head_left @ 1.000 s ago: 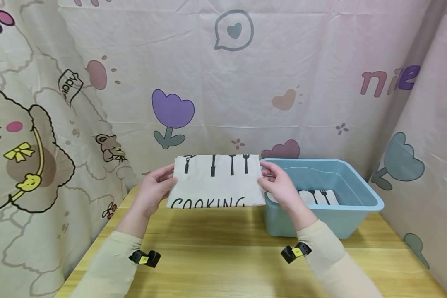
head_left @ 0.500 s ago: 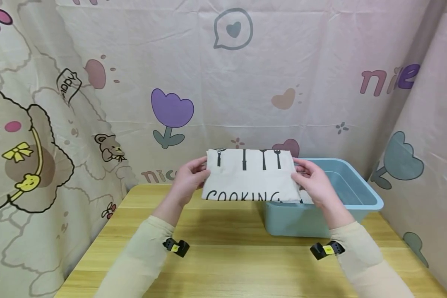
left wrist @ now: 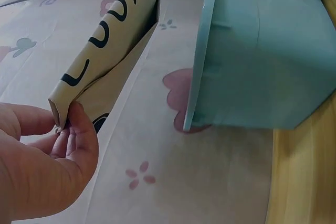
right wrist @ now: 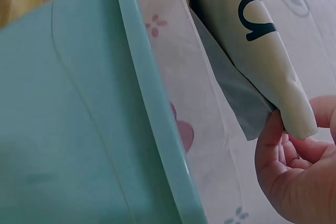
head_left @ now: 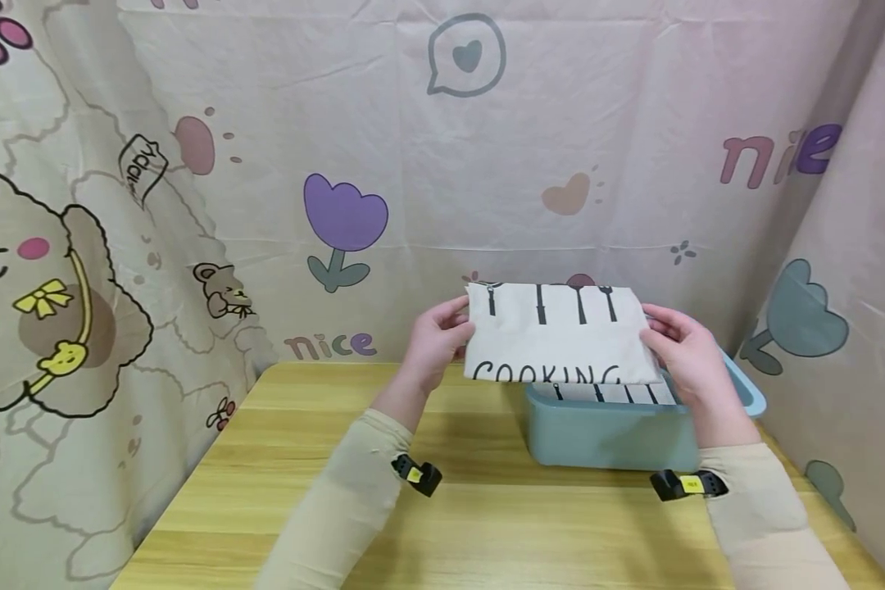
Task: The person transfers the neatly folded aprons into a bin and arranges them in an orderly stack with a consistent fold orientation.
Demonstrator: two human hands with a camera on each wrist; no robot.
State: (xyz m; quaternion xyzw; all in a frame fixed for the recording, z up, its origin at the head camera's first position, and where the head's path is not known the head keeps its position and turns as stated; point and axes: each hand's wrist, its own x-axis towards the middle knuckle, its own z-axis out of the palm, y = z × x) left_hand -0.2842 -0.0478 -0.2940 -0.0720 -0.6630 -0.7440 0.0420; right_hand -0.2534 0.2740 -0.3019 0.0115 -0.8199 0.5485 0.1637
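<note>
A folded white cloth (head_left: 560, 340) printed with black utensils and the word COOKING is held up by both hands. My left hand (head_left: 435, 344) pinches its left edge between thumb and fingers, and my right hand (head_left: 692, 354) pinches the right edge. In the left wrist view the folded layers of the cloth (left wrist: 113, 40) part slightly above the fingertips. Below and behind it stands a blue plastic bin (head_left: 612, 436), its opening largely hidden by the cloth. Inside the bin lies another white cloth (head_left: 612, 393) with similar utensil prints, showing as a narrow strip.
The wooden table (head_left: 324, 475) carries the bin on its right side. A patterned curtain (head_left: 442, 164) hangs behind the table and along both sides. Each wrist wears a small black camera on a strap.
Both hands have carried the folded cloth to the right and slightly up, from left of the bin to over its front rim. The bin has stayed in place.
</note>
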